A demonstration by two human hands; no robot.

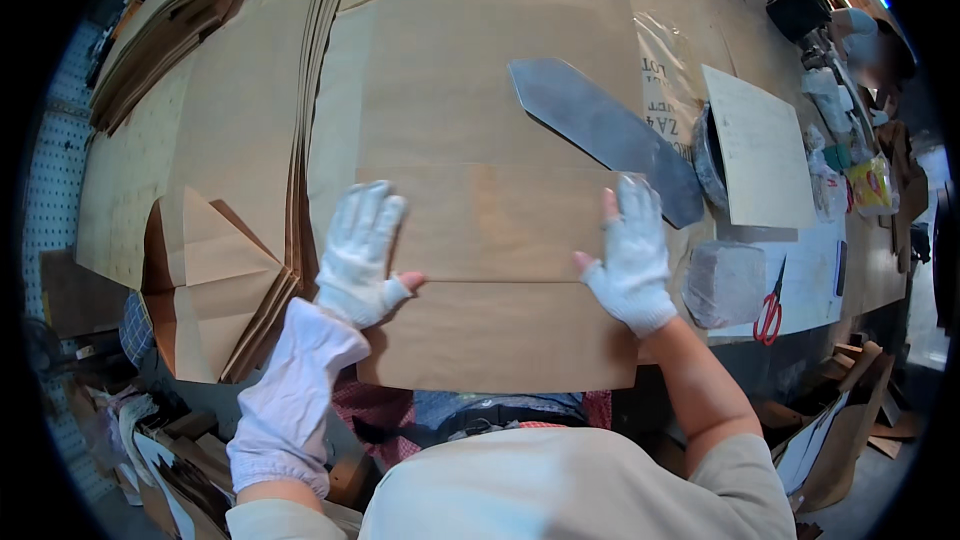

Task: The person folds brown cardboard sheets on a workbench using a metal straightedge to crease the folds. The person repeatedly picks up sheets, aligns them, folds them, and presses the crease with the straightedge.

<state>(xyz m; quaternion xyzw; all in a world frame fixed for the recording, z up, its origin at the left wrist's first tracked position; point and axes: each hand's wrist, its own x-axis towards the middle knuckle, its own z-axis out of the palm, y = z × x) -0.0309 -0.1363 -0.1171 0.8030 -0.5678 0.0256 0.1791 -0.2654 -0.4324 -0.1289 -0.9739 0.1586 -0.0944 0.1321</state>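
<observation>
A long piece of brown kraft paper [490,335] lies before me on the table, with a folded band across its near part. My left hand [358,250], in a white glove with the thumb tip bare, rests flat on the band's left edge. On the opposite edge my right hand [634,255] lies flat too, its glove leaving the thumb and a fingertip uncovered. Both hands have their fingers stretched out and hold nothing. Beyond the right hand, a flat grey metal plate [605,130] with a pointed end lies slanted across the paper.
To the left lies a stack of brown paper bags [235,280] with folded-open ends; another paper stack [170,30] sits farther back. At right are a pale board [762,155], a plastic-wrapped block [724,285] and red-handled scissors [768,316]. A person [880,55] is at the far right.
</observation>
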